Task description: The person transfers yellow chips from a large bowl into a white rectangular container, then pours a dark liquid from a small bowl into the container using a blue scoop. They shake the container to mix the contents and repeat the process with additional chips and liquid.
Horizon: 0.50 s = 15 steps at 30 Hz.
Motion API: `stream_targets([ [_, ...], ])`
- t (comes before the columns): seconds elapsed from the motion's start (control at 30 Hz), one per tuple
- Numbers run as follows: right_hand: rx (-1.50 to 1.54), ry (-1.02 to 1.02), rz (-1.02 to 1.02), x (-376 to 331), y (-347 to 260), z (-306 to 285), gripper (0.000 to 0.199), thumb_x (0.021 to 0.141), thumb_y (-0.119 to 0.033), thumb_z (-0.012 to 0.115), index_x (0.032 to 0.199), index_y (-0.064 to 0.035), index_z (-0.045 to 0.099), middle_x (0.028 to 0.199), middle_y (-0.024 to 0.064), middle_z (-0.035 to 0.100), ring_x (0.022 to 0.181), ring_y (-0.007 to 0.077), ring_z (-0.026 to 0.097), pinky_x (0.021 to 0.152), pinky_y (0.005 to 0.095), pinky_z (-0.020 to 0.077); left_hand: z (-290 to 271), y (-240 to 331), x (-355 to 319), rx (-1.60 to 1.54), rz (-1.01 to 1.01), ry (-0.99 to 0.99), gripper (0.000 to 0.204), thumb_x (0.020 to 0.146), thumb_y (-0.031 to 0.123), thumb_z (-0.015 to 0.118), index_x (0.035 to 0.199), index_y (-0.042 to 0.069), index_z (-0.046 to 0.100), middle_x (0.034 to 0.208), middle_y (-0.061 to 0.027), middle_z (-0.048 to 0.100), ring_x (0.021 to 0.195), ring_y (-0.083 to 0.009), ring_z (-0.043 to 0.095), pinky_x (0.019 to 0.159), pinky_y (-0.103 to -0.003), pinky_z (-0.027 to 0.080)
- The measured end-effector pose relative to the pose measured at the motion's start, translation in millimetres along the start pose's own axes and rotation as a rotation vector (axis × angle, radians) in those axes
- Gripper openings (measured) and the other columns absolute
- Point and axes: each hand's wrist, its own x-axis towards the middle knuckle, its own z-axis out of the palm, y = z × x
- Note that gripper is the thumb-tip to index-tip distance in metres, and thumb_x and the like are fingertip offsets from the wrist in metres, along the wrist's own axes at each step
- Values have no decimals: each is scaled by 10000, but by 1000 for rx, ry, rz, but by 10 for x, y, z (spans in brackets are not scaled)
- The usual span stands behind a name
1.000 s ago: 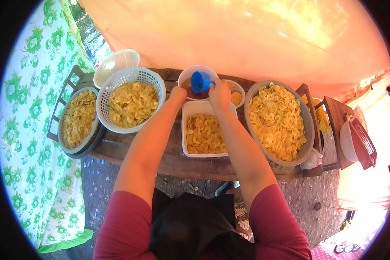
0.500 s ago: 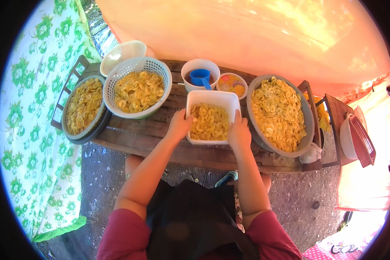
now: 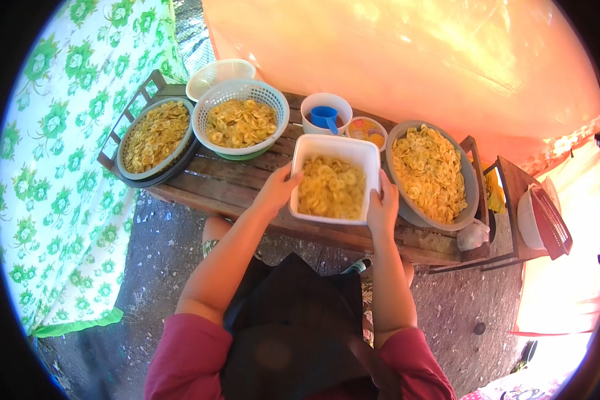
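Both my hands grip a white square plastic tub [image 3: 335, 147] by its opposite sides, holding it up over the front of a slatted wooden bench. My left hand [image 3: 275, 193] closes on the left wall, and my right hand [image 3: 384, 208] on the right wall, its thumb near the rim. Inside the tub lie yellow sliced chips [image 3: 331, 188], which look like banana chips and are slightly blurred. Just beyond the tub stands a white bucket [image 3: 343, 105] with a blue measuring cup [image 3: 323, 117] in it. The undersides of my fingers are hidden by the tub.
On the wooden bench [image 3: 223, 175], a grey oval basin [image 3: 474, 190] of chips stands right. Left are a white colander [image 3: 282, 110] and a round basin [image 3: 124, 165], both holding chips. A round lidded container [image 3: 355, 124] sits by the bucket. An orange sheet [image 3: 380, 53] hangs behind.
The tub has come up closer to me, still in both hands, and its chips have shifted and blurred. The bench has swung in view as my head turned.
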Motion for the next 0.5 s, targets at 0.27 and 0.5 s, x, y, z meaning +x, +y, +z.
stream_targets([
  [0.27, 69, 41, -26, -239, 80, -64, 495, 860, 18, 512, 1348, -31, 444, 1006, 121, 486, 850, 218, 497, 817, 297, 416, 6, -71, -286, -181, -30, 8, 477, 931, 135, 560, 1377, 35, 424, 1177, -53, 571, 1034, -126, 539, 881, -272, 435],
  [0.5, 94, 21, -18, -267, 184, 1, 463, 882, 12, 481, 1342, -21, 442, 1027, 133, 483, 888, 248, 499, 852, 344, 410, 30, -22, -280, -214, -51, 9, 495, 919, 148, 585, 1377, 41, 430, 1161, -55, 581, 991, -119, 558, 811, -270, 457],
])
